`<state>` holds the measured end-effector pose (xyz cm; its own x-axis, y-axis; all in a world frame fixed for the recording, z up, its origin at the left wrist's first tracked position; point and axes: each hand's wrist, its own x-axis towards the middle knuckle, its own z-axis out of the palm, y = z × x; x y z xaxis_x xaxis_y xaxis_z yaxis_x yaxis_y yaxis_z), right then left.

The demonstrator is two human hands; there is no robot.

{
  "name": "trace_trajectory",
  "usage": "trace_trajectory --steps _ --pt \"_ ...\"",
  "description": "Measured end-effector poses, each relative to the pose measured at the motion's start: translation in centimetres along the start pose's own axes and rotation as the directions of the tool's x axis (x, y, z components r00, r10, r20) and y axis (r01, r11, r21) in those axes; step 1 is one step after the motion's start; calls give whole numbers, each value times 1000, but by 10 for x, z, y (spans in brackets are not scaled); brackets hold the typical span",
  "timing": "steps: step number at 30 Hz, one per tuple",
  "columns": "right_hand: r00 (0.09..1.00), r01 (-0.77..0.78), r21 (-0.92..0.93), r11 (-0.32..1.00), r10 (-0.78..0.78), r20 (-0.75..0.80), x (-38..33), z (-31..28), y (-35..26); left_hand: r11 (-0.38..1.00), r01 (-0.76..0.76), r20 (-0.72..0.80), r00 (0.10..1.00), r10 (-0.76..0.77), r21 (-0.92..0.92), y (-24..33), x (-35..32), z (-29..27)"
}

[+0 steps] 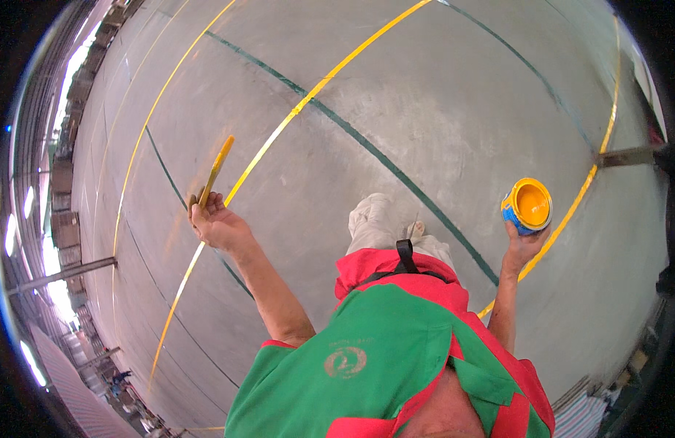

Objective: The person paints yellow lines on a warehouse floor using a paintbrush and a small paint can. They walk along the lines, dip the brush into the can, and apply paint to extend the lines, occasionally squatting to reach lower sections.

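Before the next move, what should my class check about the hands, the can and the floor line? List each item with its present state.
1. Left hand holds the yellow-stained tool: ok.
2. Right hand holds the can: ok.
3. Can open, with orange-yellow paint inside: ok.
4. Tool kept apart from the can: ok.
5. Floor line near the left hand evenly yellow: cannot tell; one stretch looks pale, possibly glare.

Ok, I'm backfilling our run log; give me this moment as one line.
left hand: holding yellow-coated brush | right hand: holding open can, yellow paint inside | grey floor: yellow lines, green lines
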<state>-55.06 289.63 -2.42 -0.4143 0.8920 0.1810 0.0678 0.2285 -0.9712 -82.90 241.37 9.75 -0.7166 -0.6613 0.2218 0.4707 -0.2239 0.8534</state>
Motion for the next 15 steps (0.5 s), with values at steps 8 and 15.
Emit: trace_trajectory --steps 8,15 --pt "999 -21 -90 996 18 -31 161 85 32 1000 24 5 1000 -25 7 -121 25 140" --pt "975 -105 -161 981 70 -211 294 146 48 992 106 154 983 -96 -62 -239 69 366"
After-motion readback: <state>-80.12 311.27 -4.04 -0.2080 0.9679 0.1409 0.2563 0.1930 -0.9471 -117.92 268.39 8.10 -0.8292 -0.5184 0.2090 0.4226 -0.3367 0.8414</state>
